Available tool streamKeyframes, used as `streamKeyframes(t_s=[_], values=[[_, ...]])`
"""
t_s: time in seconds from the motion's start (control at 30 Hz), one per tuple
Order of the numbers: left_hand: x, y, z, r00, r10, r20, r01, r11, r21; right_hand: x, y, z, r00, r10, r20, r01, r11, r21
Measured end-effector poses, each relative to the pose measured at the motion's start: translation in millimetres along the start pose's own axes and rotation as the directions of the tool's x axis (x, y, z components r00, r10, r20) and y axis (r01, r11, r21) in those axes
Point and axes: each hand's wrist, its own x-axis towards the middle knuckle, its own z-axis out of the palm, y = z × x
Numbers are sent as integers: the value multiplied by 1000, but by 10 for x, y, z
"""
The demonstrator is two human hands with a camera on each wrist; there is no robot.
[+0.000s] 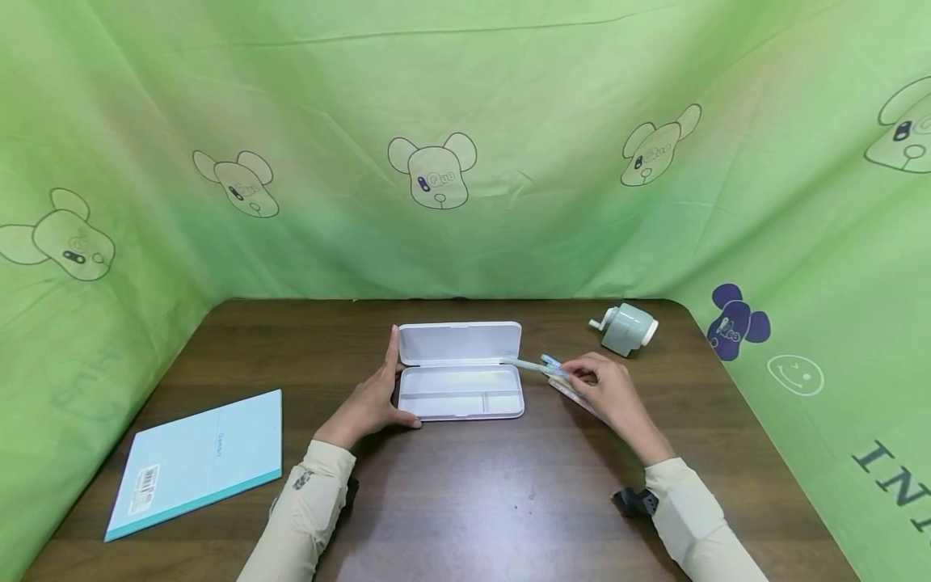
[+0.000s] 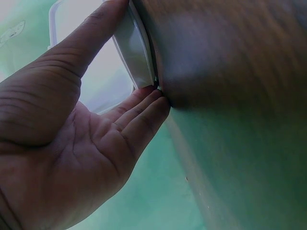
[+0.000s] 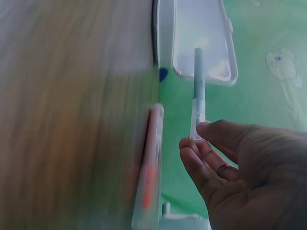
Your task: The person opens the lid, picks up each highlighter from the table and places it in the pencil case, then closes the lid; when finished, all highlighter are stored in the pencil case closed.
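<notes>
A white pencil case [image 1: 442, 406] lies with its lid [image 1: 461, 343] raised, its compartments showing bare. My left hand [image 1: 371, 404] holds the case's left end, thumb at the front corner and fingers along the side; the left wrist view shows this hand [image 2: 91, 124] up close. Between right thumb and fingertips, my right hand [image 1: 607, 392] pinches one end of a pale blue-green pen [image 3: 199, 79]. The pen's far end reaches the case's right side. Below that hand are other pens [image 1: 563, 388], partly hidden, one pinkish.
A grey-green crank pencil sharpener [image 1: 629, 330] stands at the back right of the wooden table [image 1: 465, 501]. On the left lies a light blue notebook [image 1: 204, 461] with a barcode label. Green printed cloth [image 1: 465, 250] surrounds the table's back and sides.
</notes>
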Motion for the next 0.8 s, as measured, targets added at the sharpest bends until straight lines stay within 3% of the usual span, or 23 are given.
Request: streamKeyframes(t_s=[0.1, 0.2, 0.23, 0.3, 0.33, 0.43, 0.47, 0.53, 0.67, 0.8], values=[[-8, 13, -2, 1000, 0, -3, 0, 1000, 2, 26, -51, 72, 1000, 10, 28, -11, 999, 32], [-81, 273, -130, 999, -40, 26, 40, 999, -19, 53, -104, 138, 998, 32, 59, -35, 998, 56], [-71, 255, -119, 999, -46, 25, 47, 999, -21, 57, -121, 157, 997, 38, 67, -42, 997, 64], [-96, 360, -174, 996, -73, 43, 75, 996, -38, 67, -148, 197, 996, 44, 78, -49, 996, 71], [-87, 358, -173, 995, -87, 49, 89, 995, -43, 70, -160, 214, 996, 42, 80, -48, 996, 71], [-25, 136, -74, 998, -50, 27, 51, 999, -20, 69, -190, 262, 996, 31, 82, -36, 997, 69], [-49, 219, -114, 998, -53, 31, 54, 998, -24, 72, -196, 278, 996, 27, 81, -32, 997, 66], [-56, 234, -120, 998, -47, 28, 48, 999, -17, 74, -213, 307, 997, 23, 80, -28, 998, 63], [-131, 513, -253, 994, -94, 55, 97, 994, -50, 90, -248, 367, 997, 14, 81, -20, 997, 70], [-105, 386, -189, 997, -67, 37, 68, 997, -33, 113, -285, 428, 996, -22, 86, 15, 997, 78]])
